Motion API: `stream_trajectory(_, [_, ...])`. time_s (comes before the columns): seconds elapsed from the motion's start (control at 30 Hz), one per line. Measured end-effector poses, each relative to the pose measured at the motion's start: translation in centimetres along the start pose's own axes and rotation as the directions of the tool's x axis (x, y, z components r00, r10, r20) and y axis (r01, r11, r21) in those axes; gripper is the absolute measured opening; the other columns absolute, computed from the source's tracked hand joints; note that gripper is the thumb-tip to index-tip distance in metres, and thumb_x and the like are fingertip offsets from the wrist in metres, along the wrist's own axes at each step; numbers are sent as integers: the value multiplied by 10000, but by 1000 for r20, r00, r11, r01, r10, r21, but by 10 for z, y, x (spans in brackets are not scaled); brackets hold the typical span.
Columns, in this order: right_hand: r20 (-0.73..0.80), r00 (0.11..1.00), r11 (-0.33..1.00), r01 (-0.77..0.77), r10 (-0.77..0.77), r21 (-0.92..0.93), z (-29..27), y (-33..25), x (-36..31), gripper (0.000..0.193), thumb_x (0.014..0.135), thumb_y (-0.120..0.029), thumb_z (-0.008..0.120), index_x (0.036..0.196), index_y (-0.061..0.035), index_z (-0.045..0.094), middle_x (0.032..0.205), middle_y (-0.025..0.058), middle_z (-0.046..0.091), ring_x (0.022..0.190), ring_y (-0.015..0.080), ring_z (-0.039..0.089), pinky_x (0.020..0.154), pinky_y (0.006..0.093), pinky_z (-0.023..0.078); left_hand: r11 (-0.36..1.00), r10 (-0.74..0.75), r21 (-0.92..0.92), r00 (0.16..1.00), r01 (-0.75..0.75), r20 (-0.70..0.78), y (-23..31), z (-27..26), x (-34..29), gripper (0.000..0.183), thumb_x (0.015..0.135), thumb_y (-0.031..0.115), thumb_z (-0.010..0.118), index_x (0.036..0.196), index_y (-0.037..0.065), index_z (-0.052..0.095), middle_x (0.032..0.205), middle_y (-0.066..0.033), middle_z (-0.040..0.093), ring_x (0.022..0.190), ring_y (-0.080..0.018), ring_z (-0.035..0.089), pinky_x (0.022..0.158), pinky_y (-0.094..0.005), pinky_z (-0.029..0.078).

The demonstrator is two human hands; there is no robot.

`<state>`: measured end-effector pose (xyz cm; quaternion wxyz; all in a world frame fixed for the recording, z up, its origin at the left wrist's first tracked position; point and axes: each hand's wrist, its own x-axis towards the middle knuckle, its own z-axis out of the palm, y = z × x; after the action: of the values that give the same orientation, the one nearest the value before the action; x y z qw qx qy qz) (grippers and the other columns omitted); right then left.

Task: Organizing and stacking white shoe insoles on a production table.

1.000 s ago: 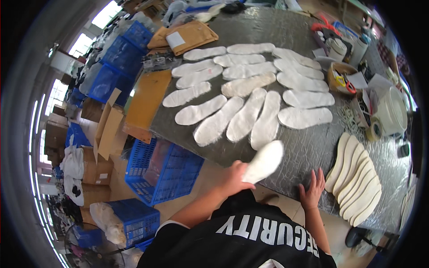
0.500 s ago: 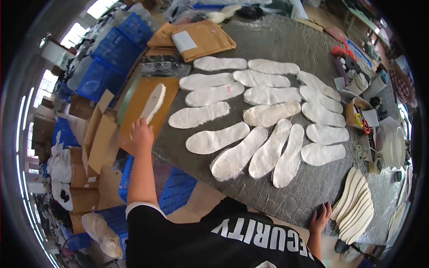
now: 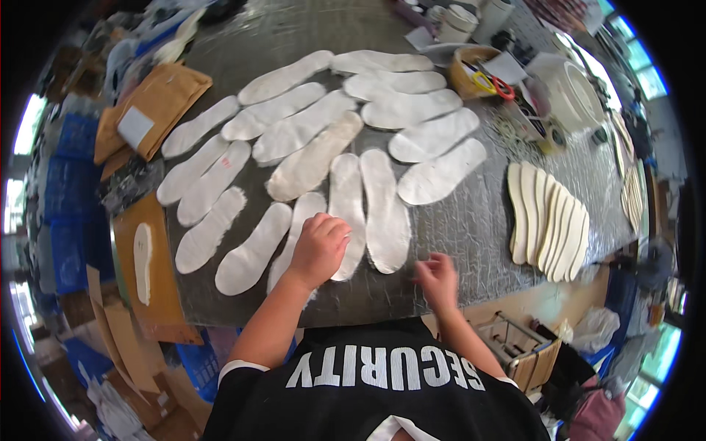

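Note:
Several white fleecy insoles (image 3: 386,213) lie spread over a dark table (image 3: 471,257). My left hand (image 3: 321,250) is over the near insoles, partly covering them; its fingers are curled in, and whatever they may hold is hidden. To its right, near the table's front edge, my right hand (image 3: 437,281) is bent at the fingers and smeared by motion, beside the insoles. A single pale insole with a small mark (image 3: 143,264) rests on an orange-brown board (image 3: 169,301) at the left. At the right sits a fanned stack of cream insoles (image 3: 548,220).
A brown paper package (image 3: 158,106) lies at the back left. A basket with scissors (image 3: 474,73) and a white tub (image 3: 566,92) stand at the back right. Below the table's left end are cardboard boxes (image 3: 129,338); a wooden crate (image 3: 526,360) is at the lower right.
My view has turned right. My left hand has left the insole on the board and moved over the near insoles. My right hand has lifted from the table edge near the cream stack.

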<state>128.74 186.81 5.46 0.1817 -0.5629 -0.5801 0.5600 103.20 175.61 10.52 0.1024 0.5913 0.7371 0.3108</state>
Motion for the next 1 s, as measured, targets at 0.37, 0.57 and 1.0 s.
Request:
stream_trajectory(0.37, [343, 937, 979, 7, 64, -203, -85, -2, 1, 286, 749, -16, 633, 1034, -30, 620, 726, 77, 598, 686, 175, 587, 668, 321, 484, 995, -72, 78, 995, 67, 66, 6, 44, 27, 199, 763, -22, 610, 957, 21, 621, 1002, -142, 607, 982, -341, 544, 872, -429, 424])
stream_trajectory(0.57, [293, 946, 877, 257, -142, -405, -157, 10, 28, 405, 816, -19, 572, 1203, -118, 641, 988, 164, 596, 907, 327, 613, 808, 401, 485, 976, -159, 130, 982, 172, -103, 52, 64, 60, 128, 751, -19, 633, 866, 36, 616, 878, -129, 569, 885, -340, 529, 791, -426, 431])
stream_trajectory(1.0, [-575, 506, 652, -34, -642, -758, -432, 59, 81, 395, 676, 62, 674, 1058, -5, 599, 1119, 168, 590, 993, 365, 561, 889, 438, 452, 811, 585, -284, 714, -511, 386, 283, 226, 166, 292, 759, 93, 694, 1033, 30, 616, 1092, -128, 605, 1073, -319, 551, 944, -419, 428])
